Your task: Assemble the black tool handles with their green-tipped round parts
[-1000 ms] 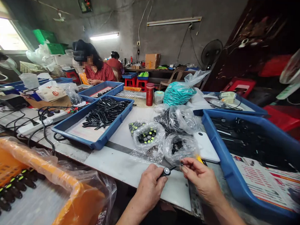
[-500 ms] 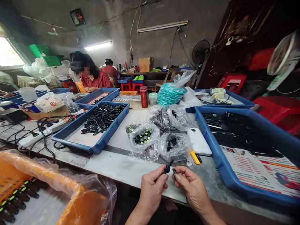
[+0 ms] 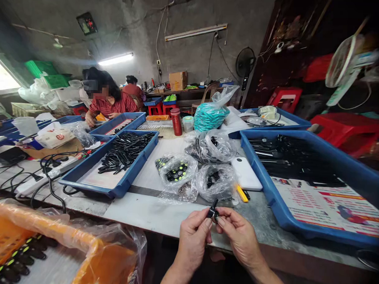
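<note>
Pinched between thumb and fingers of my left hand (image 3: 195, 233) is a small black plastic part (image 3: 212, 210) with a narrow end pointing up. My right hand (image 3: 236, 232) pinches a smaller black piece (image 3: 216, 216) against the side of that part, so the two touch. Both hands are above the table's front edge. Just beyond them lie an open clear bag of black pieces (image 3: 215, 180) and another bag with black and yellow-green round parts (image 3: 176, 171). A yellow-handled cutter (image 3: 242, 193) lies by the right-hand bag.
Blue trays of black parts stand to the left (image 3: 113, 190) and right (image 3: 276, 209). A white device (image 3: 247, 174), a red bottle (image 3: 176, 123) and a bag of teal pieces (image 3: 210, 116) are farther back. An orange basket (image 3: 111, 255) sits front left. A person (image 3: 106, 93) works across the table.
My right hand has moved left, bringing its small piece against the black part in my left hand. The view has shifted slightly. The person opposite has spread their hands apart.
</note>
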A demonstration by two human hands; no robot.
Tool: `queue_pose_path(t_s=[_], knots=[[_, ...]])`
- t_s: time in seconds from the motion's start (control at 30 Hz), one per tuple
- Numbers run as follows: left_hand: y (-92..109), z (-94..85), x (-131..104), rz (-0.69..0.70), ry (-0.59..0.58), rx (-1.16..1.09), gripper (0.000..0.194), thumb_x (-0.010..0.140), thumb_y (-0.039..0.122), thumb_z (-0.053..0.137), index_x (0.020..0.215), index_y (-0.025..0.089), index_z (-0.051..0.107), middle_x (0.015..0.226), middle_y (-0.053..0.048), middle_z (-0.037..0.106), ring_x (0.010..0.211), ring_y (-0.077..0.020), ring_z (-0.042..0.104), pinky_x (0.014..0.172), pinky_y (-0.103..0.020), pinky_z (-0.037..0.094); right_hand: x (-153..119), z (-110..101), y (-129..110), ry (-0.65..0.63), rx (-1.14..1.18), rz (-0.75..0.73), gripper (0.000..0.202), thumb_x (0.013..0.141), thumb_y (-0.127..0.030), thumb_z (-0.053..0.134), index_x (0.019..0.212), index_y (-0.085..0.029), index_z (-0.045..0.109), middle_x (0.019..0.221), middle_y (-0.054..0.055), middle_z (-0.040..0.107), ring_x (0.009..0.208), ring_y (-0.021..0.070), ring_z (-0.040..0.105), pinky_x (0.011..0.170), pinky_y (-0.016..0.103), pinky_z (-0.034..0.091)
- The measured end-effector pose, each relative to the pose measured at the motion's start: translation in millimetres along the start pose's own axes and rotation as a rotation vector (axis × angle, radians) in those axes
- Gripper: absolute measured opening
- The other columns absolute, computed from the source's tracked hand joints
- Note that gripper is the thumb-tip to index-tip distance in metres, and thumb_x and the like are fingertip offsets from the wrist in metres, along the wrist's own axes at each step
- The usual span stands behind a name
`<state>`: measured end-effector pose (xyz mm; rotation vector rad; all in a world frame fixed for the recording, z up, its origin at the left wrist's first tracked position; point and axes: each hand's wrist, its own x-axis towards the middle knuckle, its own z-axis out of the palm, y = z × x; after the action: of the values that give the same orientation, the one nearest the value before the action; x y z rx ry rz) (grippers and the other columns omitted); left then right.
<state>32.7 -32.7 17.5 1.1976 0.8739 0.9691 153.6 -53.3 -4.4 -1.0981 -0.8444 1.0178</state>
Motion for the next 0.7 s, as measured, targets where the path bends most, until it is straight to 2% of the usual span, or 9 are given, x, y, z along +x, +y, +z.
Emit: queue_pose_path(t_s=[0.27,0.43,0.57,0.7], knots=[[1.0,4.3,-2.0,0.098,0.012,0.099,0.028,0.076,0.029,0.053,0.100,0.019,0.064,0.076,-0.002,0.050,0.046,-0.0052,0.040,0.041,-0.018,0.037,-3.0,5.0,-4.6,0.093,0.014,-0.022,0.023,0.060,-0.032,0.071,0.075,-0.016,0.065,0.052,-0.003,0.054,0.047,0.0128,0.051,0.047,0.020,0.044],[2.7,5.1,-3.4,0.152,0.022,0.142,0.027,0.078,0.027,0.052,0.100,0.020,0.064,0.077,-0.003,0.052,0.049,-0.0062,0.041,0.043,-0.018,0.037,-3.4,7.5,-7.2,0.099,-0.016,-0.055,0.018,0.062,-0.029,0.069,0.074,-0.017,0.066,0.050,-0.003,0.054,0.045,0.0117,0.050,0.045,0.019,0.044],[1.8,5.4,-3.3,0.152,0.029,0.123,0.026,0.078,0.028,0.052,0.100,0.019,0.064,0.076,-0.002,0.051,0.048,-0.0056,0.040,0.042,-0.017,0.036,-3.2,9.1,-10.7,0.104,-0.062,-0.076,0.016,0.063,-0.029,0.067,0.073,-0.016,0.067,0.049,-0.002,0.055,0.042,0.0114,0.049,0.041,0.018,0.043],[0.5,5.2,-2.9,0.123,0.020,0.092,0.027,0.078,0.029,0.052,0.101,0.019,0.064,0.078,-0.002,0.050,0.046,-0.0047,0.039,0.040,-0.017,0.035,-3.8,8.8,-10.9,0.128,-0.121,-0.161,0.013,0.063,-0.025,0.066,0.074,-0.017,0.068,0.055,0.000,0.060,0.046,0.0133,0.053,0.045,0.020,0.047]])
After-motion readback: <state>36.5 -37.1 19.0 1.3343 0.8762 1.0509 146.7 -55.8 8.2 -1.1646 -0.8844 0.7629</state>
